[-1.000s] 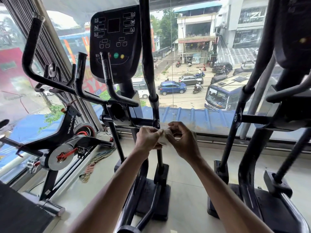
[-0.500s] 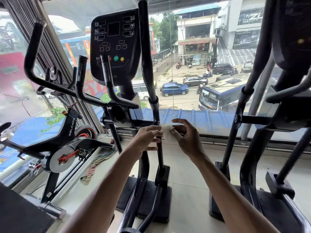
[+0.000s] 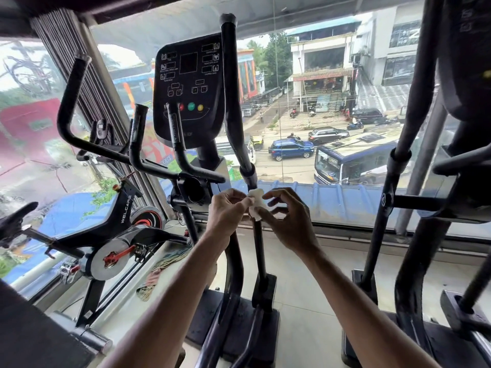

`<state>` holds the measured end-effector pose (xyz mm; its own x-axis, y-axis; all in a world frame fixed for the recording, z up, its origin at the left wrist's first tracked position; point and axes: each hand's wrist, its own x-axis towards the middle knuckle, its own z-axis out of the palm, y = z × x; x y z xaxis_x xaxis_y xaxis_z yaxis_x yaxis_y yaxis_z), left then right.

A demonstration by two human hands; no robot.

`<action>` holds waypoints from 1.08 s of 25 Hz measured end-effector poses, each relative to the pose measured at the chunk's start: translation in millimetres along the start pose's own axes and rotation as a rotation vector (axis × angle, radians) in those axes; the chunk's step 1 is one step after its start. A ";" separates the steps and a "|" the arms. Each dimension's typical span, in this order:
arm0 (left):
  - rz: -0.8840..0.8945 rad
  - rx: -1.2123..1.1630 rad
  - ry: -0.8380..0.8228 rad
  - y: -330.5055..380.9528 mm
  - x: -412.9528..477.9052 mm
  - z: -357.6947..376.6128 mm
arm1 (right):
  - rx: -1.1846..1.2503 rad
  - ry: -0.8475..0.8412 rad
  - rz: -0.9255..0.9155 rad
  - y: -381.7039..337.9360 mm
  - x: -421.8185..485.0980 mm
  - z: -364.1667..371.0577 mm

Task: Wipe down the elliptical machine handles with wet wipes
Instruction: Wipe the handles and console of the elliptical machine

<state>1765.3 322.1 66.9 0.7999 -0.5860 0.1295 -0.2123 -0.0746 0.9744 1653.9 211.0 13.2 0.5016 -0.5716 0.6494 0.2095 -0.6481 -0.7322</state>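
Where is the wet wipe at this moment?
In the head view the wet wipe sits near the centre, pinched between the left hand and the right hand, in front of the elliptical's tall handle bar.

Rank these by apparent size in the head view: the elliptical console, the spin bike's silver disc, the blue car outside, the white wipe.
1. console
2. silver disc
3. blue car and wipe: about alike; the wipe is crumpled and partly covered, the car far off, so unranked.
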 end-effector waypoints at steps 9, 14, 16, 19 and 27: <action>0.186 0.096 0.029 55.5 14.7 -1.9 | -0.013 -0.015 -0.041 -15.6 62.4 -5.6; 0.335 0.244 0.115 88.6 26.5 -1.4 | 0.021 -0.062 -0.125 -34.0 96.3 -14.8; 0.382 0.185 0.143 101.8 30.6 1.3 | -0.003 -0.033 -0.166 -39.0 118.6 -13.8; 0.466 0.102 0.272 120.8 48.2 -0.5 | -0.018 0.035 -0.239 -48.9 160.6 -7.1; 0.494 0.127 0.369 155.9 150.7 -18.5 | -0.204 0.267 -0.542 -69.2 309.2 9.2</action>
<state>1863.1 237.1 241.8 0.7267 -0.2604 0.6357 -0.6531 0.0250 0.7568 1802.2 83.8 262.8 0.1371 -0.2240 0.9649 0.1972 -0.9484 -0.2482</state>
